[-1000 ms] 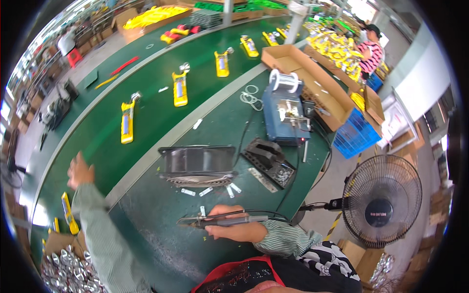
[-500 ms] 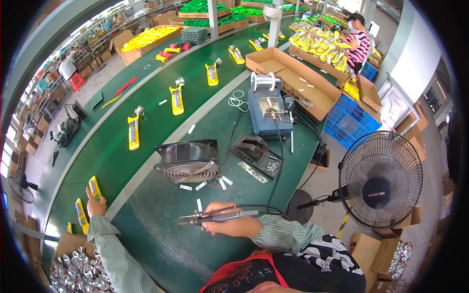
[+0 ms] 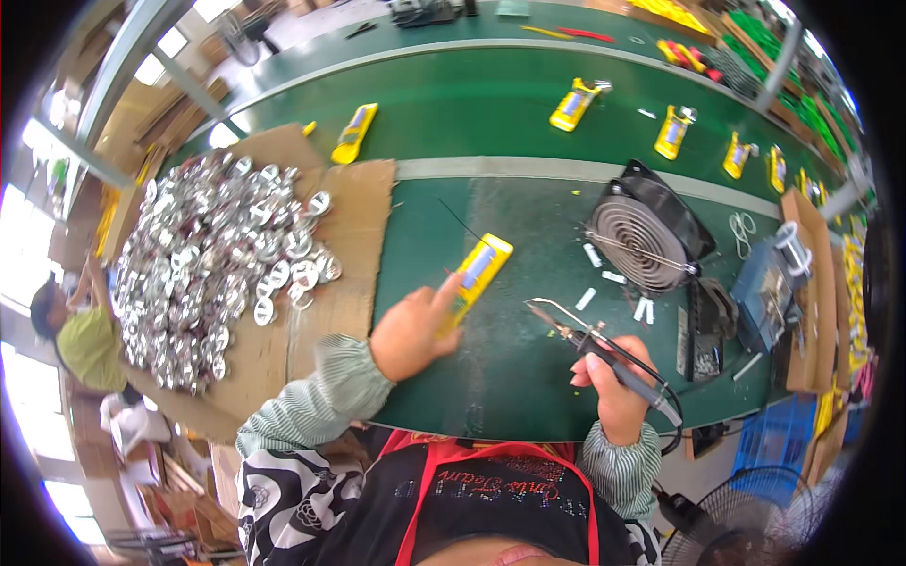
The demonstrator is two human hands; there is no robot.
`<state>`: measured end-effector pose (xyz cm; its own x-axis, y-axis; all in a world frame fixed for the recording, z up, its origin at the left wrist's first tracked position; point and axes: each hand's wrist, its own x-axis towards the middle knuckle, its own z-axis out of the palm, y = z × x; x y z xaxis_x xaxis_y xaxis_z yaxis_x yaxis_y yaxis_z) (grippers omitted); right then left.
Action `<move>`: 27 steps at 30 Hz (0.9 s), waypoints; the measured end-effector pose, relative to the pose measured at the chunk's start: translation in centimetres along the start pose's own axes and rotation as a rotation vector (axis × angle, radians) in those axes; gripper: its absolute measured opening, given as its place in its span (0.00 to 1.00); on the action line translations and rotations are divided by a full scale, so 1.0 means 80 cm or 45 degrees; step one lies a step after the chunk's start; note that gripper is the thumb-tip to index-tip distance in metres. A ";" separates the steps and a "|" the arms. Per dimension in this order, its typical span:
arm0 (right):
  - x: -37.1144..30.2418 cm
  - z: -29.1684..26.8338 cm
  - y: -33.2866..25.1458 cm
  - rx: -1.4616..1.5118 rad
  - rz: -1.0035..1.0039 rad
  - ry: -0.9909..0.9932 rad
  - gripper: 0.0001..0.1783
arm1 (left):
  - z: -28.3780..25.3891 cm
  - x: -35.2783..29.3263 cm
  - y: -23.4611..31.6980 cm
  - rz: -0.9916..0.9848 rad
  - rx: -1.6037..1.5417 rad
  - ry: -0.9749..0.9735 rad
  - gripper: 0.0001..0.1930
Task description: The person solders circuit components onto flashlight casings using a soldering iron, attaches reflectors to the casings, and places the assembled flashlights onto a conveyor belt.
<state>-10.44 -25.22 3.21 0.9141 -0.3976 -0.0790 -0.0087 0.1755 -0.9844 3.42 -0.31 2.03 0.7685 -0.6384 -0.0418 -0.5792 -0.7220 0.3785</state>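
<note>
My left hand grips the near end of a yellow plastic casing over the green worktable, its index finger lying along the piece. A bluish-grey part sits inside the casing, and a thin dark wire sticks out at its far end. In my right hand is a soldering iron, held like a pen with a thin metal tube running beside its tip. That tip points left toward the casing, apart from it. Small white strips lie on the table beyond my right hand.
Shiny round reflector parts are heaped on cardboard at left. A black fan and a blue solder feeder stand at right. Behind runs a green conveyor carrying yellow casings. Another person is at far left.
The view has swung left. My left hand has brought a yellow casing from the conveyor onto the worktable. My right hand still holds the soldering iron, now with its tip nearer the casing.
</note>
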 end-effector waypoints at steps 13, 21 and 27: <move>-0.007 0.020 0.002 -0.007 0.055 -0.101 0.10 | -0.076 0.015 -0.190 -0.388 0.810 0.467 0.11; -0.005 0.024 0.005 -0.061 0.099 -0.132 0.09 | -0.081 0.028 -0.239 -0.206 0.220 0.580 0.06; 0.005 0.031 0.007 -0.058 0.104 -0.171 0.10 | -0.080 0.015 -0.194 -0.340 -1.106 0.689 0.05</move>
<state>-9.07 -23.01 3.02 0.9555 -0.2591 -0.1407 -0.1011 0.1602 -0.9819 15.07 11.87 2.03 0.9850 -0.1288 0.1152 -0.1443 -0.2464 0.9584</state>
